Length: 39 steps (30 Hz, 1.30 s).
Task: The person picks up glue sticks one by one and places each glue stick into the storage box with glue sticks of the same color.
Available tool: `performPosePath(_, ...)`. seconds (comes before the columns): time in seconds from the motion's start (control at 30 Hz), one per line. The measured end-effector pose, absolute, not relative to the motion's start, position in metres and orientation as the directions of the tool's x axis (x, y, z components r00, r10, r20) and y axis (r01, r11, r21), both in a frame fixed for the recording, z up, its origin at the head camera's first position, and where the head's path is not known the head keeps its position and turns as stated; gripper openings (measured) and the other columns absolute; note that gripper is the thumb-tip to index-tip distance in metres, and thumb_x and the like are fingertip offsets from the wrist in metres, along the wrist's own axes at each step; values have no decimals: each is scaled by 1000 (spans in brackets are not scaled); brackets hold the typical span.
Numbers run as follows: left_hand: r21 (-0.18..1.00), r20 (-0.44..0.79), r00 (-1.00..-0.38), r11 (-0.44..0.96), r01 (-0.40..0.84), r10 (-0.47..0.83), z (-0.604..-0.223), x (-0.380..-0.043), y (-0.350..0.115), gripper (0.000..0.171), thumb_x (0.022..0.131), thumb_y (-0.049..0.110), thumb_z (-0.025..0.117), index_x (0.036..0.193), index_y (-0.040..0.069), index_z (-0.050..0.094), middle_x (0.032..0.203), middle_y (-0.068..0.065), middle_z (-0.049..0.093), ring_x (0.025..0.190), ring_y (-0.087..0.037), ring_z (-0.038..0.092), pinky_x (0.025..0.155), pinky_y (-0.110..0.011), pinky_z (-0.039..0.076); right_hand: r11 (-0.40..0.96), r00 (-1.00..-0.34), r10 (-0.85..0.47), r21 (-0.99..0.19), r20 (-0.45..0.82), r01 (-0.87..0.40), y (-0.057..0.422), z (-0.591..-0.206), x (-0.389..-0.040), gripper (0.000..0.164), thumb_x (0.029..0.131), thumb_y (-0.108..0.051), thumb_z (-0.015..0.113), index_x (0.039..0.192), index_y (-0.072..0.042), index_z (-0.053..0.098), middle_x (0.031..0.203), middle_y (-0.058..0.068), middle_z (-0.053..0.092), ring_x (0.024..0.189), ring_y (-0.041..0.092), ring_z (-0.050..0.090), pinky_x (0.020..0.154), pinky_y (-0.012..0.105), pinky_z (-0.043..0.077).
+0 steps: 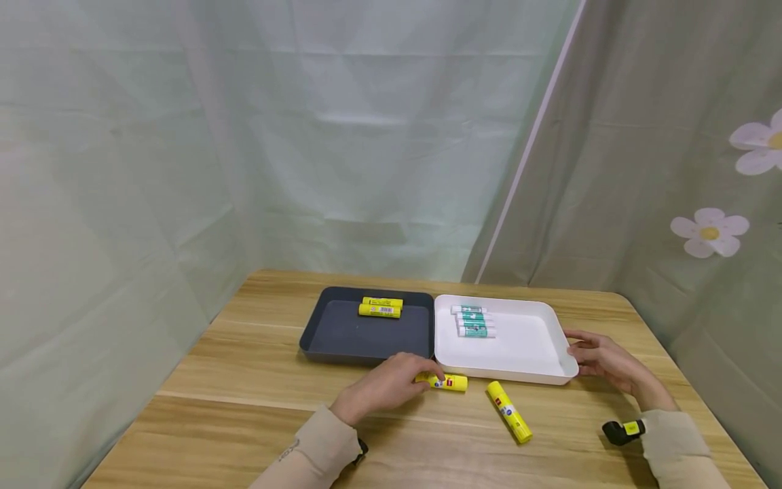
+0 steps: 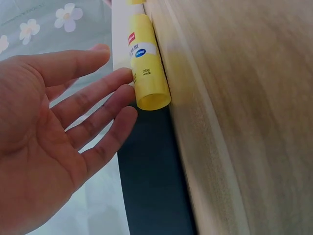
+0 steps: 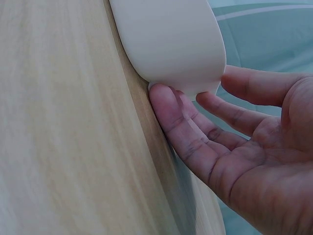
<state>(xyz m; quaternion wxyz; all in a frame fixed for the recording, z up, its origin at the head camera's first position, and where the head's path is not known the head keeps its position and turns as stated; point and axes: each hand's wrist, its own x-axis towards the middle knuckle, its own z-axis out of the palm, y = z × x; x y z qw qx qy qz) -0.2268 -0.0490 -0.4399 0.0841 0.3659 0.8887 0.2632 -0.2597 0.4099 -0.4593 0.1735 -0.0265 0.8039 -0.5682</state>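
Observation:
My left hand (image 1: 394,382) reaches over the table to a yellow glue stick (image 1: 453,383), lying just in front of the two trays. In the left wrist view its thumb and fingers are spread, with fingertips at the near end of that glue stick (image 2: 146,63); firm contact is hard to judge. A second yellow glue stick (image 1: 510,412) lies slantwise to its right. At the right end of the white tray (image 1: 528,343), my right hand (image 1: 611,365) rests its fingertips against the outer wall near the corner, fingers loosely extended, as the right wrist view confirms.
Left of the white tray and touching it stands a dark grey tray (image 1: 342,336) holding two yellow glue sticks (image 1: 380,311). Several white-and-green glue sticks (image 1: 476,332) lie in the white tray's left part. A pale curtain (image 1: 379,136) hangs behind the wooden table (image 1: 244,421).

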Motion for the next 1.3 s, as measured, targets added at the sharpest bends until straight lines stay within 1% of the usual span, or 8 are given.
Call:
performPosePath(0.1,531,48,-713,586,612,700,-440,-227,-49,28,101,9,69,125,22,75,122,14,71,112,-4,62,108,-37,45,358,-938,-243,-922,-247,150,410,-460,-260,72,106,-15,58,158,14,18,126,11,62,100,19,66,84,35,59)
performPosePath(0.23,545,52,-709,575,610,703,-441,-226,-50,27,101,9,68,124,23,75,120,15,71,113,-3,62,107,-36,45,361,-938,-243,-920,-247,149,410,-460,-260,73,106,-16,58,158,14,18,126,11,62,99,20,66,84,35,59)
performPosePath(0.4,551,64,-698,557,621,714,-442,-226,-49,26,102,9,67,121,24,76,116,15,71,106,-1,62,103,-35,46,359,-938,-243,-921,-247,150,411,-461,-261,73,106,-16,58,158,14,18,125,11,62,99,20,66,84,36,59)
performPosePath(0.53,540,75,-688,551,636,722,-444,-227,-48,26,102,8,68,118,26,77,112,14,69,95,0,59,93,-30,47,356,-938,-242,-922,-247,150,411,-461,-261,73,106,-15,58,158,14,18,123,11,63,99,20,66,84,36,59)
performPosePath(0.63,531,77,-690,556,639,720,-445,-227,-49,26,101,8,69,118,27,77,112,13,67,95,-2,58,91,-29,46,358,-939,-241,-922,-246,149,411,-462,-261,73,106,-16,58,158,14,18,124,11,63,99,20,66,84,36,59)
performPosePath(0.8,530,79,-688,554,642,721,-447,-227,-48,28,100,8,70,120,27,76,118,15,66,106,-4,61,96,-32,47,362,-939,-245,-921,-242,143,411,-462,-261,72,106,-16,57,158,14,17,126,13,62,99,20,66,84,36,59)
performPosePath(1.07,517,77,-684,558,650,726,-448,-227,-47,28,100,7,69,121,24,77,117,16,70,112,-4,61,104,-34,46,356,-937,-256,-925,-236,136,410,-460,-260,72,106,-14,57,158,15,16,122,11,63,97,19,66,83,36,60)
performPosePath(1.3,541,76,-680,543,643,729,-450,-227,-47,29,100,5,68,122,22,77,113,12,68,103,-2,61,93,-25,50,355,-935,-263,-925,-236,134,410,-460,-260,72,106,-14,56,158,16,15,120,10,63,97,18,66,84,36,59)
